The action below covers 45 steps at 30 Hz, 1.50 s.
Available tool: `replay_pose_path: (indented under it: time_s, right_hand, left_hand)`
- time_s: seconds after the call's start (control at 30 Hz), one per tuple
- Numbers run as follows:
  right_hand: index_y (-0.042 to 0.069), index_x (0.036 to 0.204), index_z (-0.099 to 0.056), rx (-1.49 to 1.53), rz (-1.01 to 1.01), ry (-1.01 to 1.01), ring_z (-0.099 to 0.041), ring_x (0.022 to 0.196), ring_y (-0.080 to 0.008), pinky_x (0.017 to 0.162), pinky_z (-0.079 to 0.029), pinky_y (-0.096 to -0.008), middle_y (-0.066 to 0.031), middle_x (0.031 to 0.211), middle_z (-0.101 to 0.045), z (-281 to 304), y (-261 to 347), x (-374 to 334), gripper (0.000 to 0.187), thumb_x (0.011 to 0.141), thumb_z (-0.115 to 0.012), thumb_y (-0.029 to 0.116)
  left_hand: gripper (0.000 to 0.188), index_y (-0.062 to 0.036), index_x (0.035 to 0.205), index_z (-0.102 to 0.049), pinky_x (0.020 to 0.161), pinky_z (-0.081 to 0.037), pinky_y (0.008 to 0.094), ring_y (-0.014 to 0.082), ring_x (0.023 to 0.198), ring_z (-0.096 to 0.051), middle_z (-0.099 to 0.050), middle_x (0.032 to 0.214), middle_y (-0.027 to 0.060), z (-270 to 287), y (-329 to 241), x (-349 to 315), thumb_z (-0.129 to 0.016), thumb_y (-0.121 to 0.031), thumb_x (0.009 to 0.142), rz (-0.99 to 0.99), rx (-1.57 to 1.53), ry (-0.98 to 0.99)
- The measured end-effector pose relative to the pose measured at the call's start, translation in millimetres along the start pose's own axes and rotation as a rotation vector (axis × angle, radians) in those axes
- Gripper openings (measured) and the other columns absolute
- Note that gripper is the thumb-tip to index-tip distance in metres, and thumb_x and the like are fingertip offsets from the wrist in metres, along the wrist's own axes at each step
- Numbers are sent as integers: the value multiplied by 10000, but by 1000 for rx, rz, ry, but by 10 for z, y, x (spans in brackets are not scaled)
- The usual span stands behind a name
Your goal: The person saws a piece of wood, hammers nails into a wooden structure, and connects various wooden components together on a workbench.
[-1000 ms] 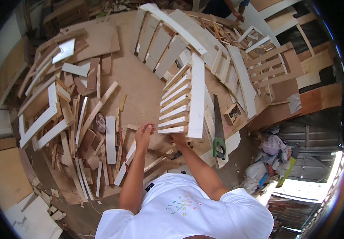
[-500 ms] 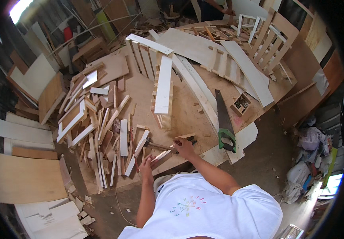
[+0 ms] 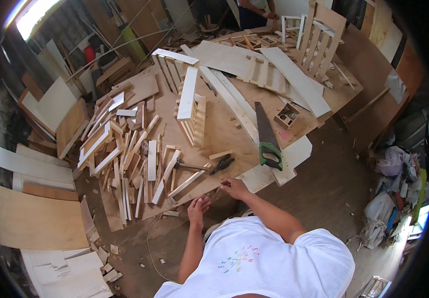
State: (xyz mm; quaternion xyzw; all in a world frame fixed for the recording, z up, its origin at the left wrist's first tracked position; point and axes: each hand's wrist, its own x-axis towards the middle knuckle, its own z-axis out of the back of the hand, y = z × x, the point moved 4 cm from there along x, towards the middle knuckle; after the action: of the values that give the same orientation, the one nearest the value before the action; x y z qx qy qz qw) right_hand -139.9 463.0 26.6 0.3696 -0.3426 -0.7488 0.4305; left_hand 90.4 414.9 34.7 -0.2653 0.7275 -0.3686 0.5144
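My left hand (image 3: 198, 211) is just off the table's near edge, fingers loosely bent and apart, holding nothing visible. At the same edge, to its right, my right hand (image 3: 235, 188) has its fingertips pinched together; anything between them is too small to make out. Just beyond the hands a narrow wooden strip (image 3: 188, 184) lies slantwise on the table. A hammer (image 3: 193, 167) rests with its handle close to the strip's far end. Dark-handled pliers (image 3: 222, 164) lie right of it, beside a short wood piece (image 3: 221, 154).
A green-handled handsaw (image 3: 269, 136) lies at the table's right. Scrap wood (image 3: 130, 154) is heaped on the left. A slatted white-topped frame (image 3: 188, 94) stands mid-table, with a small wooden box (image 3: 287, 115) farther right. Another person (image 3: 254, 12) is at the far side.
Both hands have drawn back toward me from the strip and hammer, which now lie free on the table. The pliers have come fully into sight. The view has shifted somewhat.
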Motion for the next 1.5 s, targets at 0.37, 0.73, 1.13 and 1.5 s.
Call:
replay_pose_path:
  time_s: [0.37, 0.73, 1.13, 1.5]
  right_hand:
    - [128, 1155, -740, 15, -7, 36, -725, 979, -297, 880, -560, -409, -139, 1061, -753, -104, -438, -1446, 329, 912, -720, 349]
    - [92, 1183, -727, 58, 85, 153, -716, 1053, -298, 925, -550, -396, -134, 1134, -747, 316, -439, -1540, 337, 921, -708, 302]
    - [54, 1178, -723, -17, -76, 310, -728, 900, -139, 802, -564, -303, -89, 999, -770, 1151, -1448, -1698, 305, 933, -722, 236]
    - [85, 1192, -732, -150, 117, 508, -732, 993, -206, 886, -562, -338, -94, 1097, -766, 366, -768, -1816, 312, 950, -707, 281]
  left_hand:
    - [322, -18, 1286, -647, 825, -543, 299, 193, 965, -731, -746, 1137, 111, -132, 768, -792, -580, -222, 1045, 3, 0, 76]
    - [287, -39, 1264, -665, 801, -538, 297, 173, 943, -725, -753, 1096, 76, -322, 1143, -1286, -568, -197, 1045, -42, 48, -54]
    - [312, -49, 1309, -636, 783, -576, 309, 186, 938, -736, -738, 1149, 95, -1420, 1676, -1765, -560, -201, 1048, 23, -188, -274]
    - [267, -30, 1242, -653, 715, -558, 261, 159, 849, -717, -744, 1061, 93, -287, 1953, -2105, -563, -176, 1038, -18, -425, -608]
